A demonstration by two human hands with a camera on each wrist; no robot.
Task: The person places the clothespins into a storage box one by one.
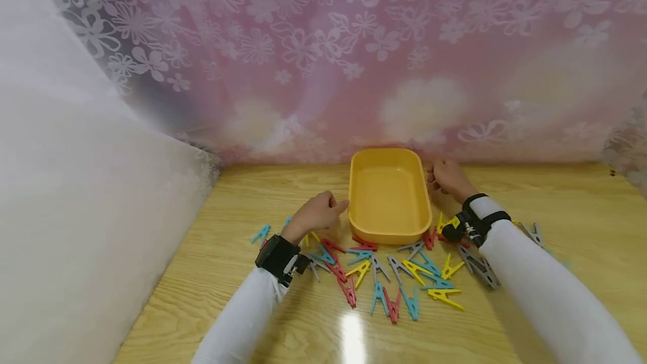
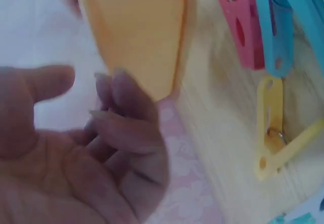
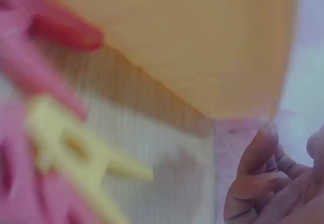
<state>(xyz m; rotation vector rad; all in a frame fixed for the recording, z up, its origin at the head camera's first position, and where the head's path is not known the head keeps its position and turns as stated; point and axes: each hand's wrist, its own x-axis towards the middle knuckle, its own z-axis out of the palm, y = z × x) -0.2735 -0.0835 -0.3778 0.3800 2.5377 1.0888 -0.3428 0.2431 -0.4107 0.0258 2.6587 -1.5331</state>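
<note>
A yellow plastic tub (image 1: 389, 198) stands on the wooden table with nothing in it. At its left side is my left hand (image 1: 314, 213), its thumb stretched toward the tub wall. The left wrist view shows that hand's loosely bent fingers (image 2: 126, 113) overlapping the tub's corner (image 2: 136, 32), with no object in them. My right hand (image 1: 450, 178) is beside the tub's far right side. In the right wrist view its bent fingertips come right at the tub's edge (image 3: 228, 57), also with nothing held.
Several plastic clothespins in red, blue, yellow and grey lie scattered in front of the tub, such as a red clothespin (image 1: 392, 305) and a yellow clothespin (image 1: 445, 297). A flowered pink curtain (image 1: 303, 72) hangs behind the table; a white sheet (image 1: 91, 184) is at the left.
</note>
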